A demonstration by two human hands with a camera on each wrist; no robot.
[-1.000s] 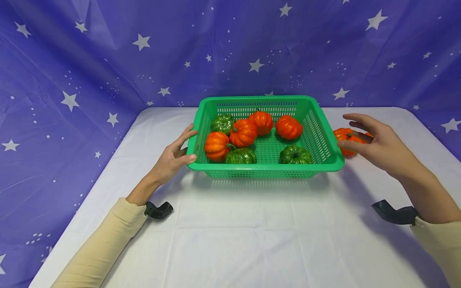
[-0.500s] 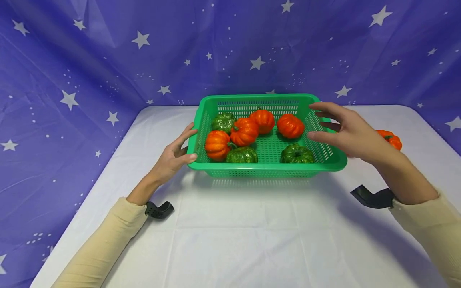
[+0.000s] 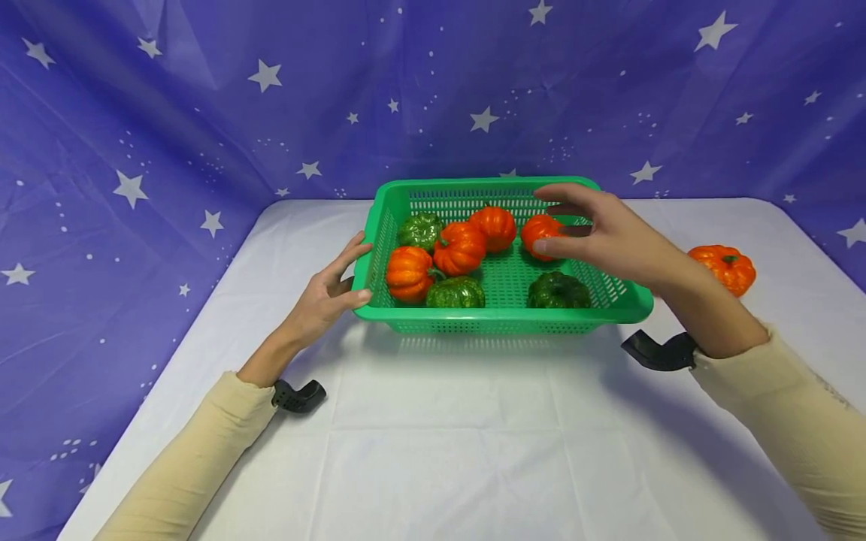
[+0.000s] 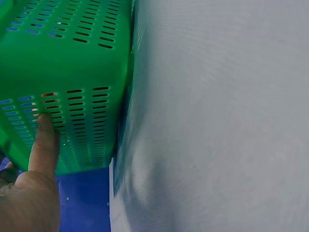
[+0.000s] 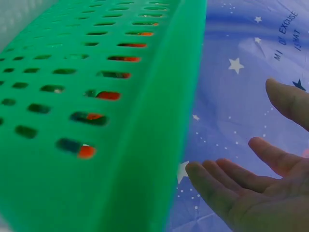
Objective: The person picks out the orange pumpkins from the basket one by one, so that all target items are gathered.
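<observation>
A green slotted plastic basket (image 3: 501, 314) sits on the white-covered table with several small orange pumpkins (image 3: 459, 249) and three green ones, such as the front left green pumpkin (image 3: 456, 292), in it. My left hand (image 3: 323, 294) touches the basket's left side; in the left wrist view one straight finger (image 4: 45, 147) lies against the slotted outer wall. Over the basket's right end hovers my right hand (image 3: 609, 234), fingers spread with nothing held. It partly covers the rightmost orange pumpkin (image 3: 537, 234) in the head view; the front right green pumpkin (image 3: 558, 291) lies below the hand.
Outside the basket, to the right, an orange pumpkin (image 3: 725, 267) lies on the white tablecloth (image 3: 446, 428), partly behind my right forearm. A purple curtain with white stars (image 3: 433, 98) hangs behind the table. Black wrist mounts (image 3: 299, 395) stick out at both sleeves.
My right hand has moved left, from beside the basket's right rim to over its right end. More of the outside pumpkin shows now. The left hand and basket have stayed put.
</observation>
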